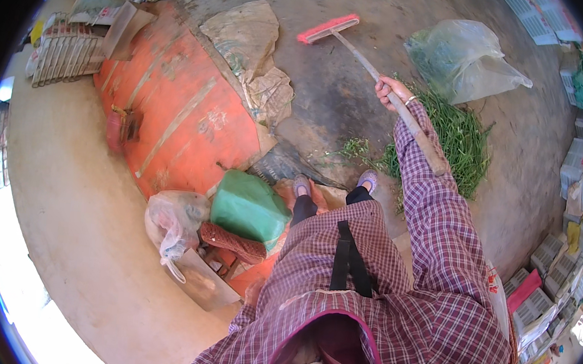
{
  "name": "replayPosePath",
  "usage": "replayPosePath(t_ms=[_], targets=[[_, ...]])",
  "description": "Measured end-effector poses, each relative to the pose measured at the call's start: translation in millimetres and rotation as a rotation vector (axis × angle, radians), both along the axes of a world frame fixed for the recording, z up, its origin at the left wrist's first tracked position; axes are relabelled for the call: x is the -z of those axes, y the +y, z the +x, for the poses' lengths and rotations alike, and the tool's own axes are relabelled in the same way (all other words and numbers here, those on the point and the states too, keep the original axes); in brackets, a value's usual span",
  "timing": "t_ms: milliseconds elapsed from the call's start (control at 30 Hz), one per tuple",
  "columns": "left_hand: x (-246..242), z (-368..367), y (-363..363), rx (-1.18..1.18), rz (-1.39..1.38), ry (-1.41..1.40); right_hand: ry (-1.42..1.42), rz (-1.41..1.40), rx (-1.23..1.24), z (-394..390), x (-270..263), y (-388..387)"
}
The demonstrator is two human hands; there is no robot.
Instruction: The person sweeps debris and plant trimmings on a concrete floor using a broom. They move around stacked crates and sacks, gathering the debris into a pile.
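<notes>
My right hand [393, 93] is closed around the long handle of a push broom [329, 29], whose pink-bristled head rests on the floor ahead. The rear end of the handle lies along my right forearm. Beneath that arm spreads a heap of long, thin green stalks [466, 149], with loose bits scattered to its left. A translucent plastic bag [458, 59] with greens inside lies just beyond the heap. My left hand [254, 291] hangs low by my side, partly hidden by my checked garment; its fingers are not clear. Near it are a cardboard piece [209, 281] and a brown cushion [233, 242].
An orange sheet [188, 117] covers the floor at left, with flattened woven sacks [246, 35] along its edge. A green plastic-covered block [248, 207] and a tied plastic bag [175, 221] stand beside my feet. Stacked plastic crates [575, 163] line the right side.
</notes>
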State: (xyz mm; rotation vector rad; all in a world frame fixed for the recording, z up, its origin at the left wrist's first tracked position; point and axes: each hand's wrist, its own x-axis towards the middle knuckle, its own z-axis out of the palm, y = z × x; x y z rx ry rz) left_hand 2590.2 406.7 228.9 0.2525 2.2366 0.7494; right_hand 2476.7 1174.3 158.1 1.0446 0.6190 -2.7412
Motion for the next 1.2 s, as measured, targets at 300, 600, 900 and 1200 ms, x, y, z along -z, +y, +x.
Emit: replayPosePath(t_ms=[300, 600, 900, 1200], targets=[[4.4, -66.4, 63.2, -0.279, 0.141, -0.38, 0.004, -0.001, 0.17, 229.9, -20.5, -69.0], [-1.4, -143.5, 113.9, -0.508, 0.235, -0.531, -0.521, 0.2, 0.267, 384.3, -183.3, -215.7], [16.8, -125.5, 54.0, -0.621, 0.309, -0.633, -0.607, 0.332, 0.01, 300.8, -227.3, -283.5], [-6.9, -107.9, -23.2, -0.652, 0.304, -0.644, -0.089, 0.125, -0.31, 105.9, -100.3, -287.6]])
